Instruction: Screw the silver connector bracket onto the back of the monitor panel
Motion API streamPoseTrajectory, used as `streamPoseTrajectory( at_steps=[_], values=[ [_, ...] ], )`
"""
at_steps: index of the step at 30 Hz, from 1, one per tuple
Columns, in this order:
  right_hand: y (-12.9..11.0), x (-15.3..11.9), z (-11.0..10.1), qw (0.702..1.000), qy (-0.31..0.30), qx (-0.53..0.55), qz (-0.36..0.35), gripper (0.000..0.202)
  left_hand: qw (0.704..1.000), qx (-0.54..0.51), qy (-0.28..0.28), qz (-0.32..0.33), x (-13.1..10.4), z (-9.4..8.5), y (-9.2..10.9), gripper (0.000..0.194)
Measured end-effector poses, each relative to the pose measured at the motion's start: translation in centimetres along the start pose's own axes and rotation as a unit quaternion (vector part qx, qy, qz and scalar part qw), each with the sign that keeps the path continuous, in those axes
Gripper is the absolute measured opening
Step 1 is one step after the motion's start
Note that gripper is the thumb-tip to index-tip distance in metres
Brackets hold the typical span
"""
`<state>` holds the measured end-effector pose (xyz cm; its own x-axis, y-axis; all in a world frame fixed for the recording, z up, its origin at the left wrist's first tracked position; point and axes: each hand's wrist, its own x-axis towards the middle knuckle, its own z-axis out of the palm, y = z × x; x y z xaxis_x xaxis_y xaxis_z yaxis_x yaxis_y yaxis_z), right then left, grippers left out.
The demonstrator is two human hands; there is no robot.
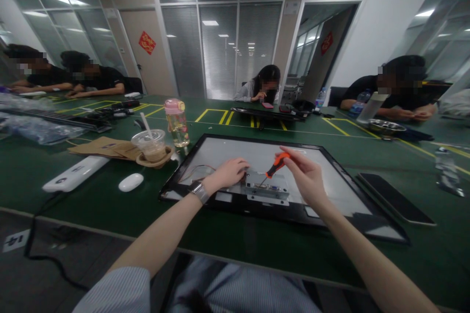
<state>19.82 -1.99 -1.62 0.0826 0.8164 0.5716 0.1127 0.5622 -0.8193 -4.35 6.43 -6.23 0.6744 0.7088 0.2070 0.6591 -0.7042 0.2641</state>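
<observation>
So the main thing here is a big flat panel lying on the green table, pale grey across the middle with a black border all round. A silvery metal bracket sits towards its near edge, with a row of connectors, one of them blue. The right hand has its fingers closed on an orange-and-black screwdriver, thin shaft slanting down to the bracket; can't tell if the tip's in a screw. The left hand is at the bracket's left end, fingers bent, and I honestly can't tell if it's gripping anything. Thin wires loop out beside it. Room-wise, a strip of green runs between the panel and the table's front edge, plus some on the left before the white mouse. Right side's tighter: a dark slab lies just beside that border.
</observation>
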Motion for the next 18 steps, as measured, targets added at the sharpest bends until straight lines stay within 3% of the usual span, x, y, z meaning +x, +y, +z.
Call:
streamPoseTrajectory(
  at_steps=[4, 8, 12, 18],
  values=[
    [0.12, -0.10, 0.04, 0.999, -0.045, 0.029, 0.002, 0.029, 1.000, 0.007, 0.003, 0.002, 0.05, -0.13, 0.21, 0.037],
    [0.12, 0.11, 0.03, 0.997, -0.026, 0.072, 0.027, 0.021, 1.000, 0.000, 0.009, 0.008, 0.05, -0.09, 0.18, 0.037],
    [0.09, 0.38, -0.02, 0.990, -0.039, 0.112, 0.072, 0.029, 1.000, 0.001, 0.010, 0.004, 0.04, 0.02, 0.11, 0.037],
    [-0.02, 0.27, 0.31, 0.992, -0.040, 0.110, 0.043, 0.029, 1.000, 0.006, 0.005, 0.003, 0.07, -0.06, 0.18, 0.037]
  ],
)
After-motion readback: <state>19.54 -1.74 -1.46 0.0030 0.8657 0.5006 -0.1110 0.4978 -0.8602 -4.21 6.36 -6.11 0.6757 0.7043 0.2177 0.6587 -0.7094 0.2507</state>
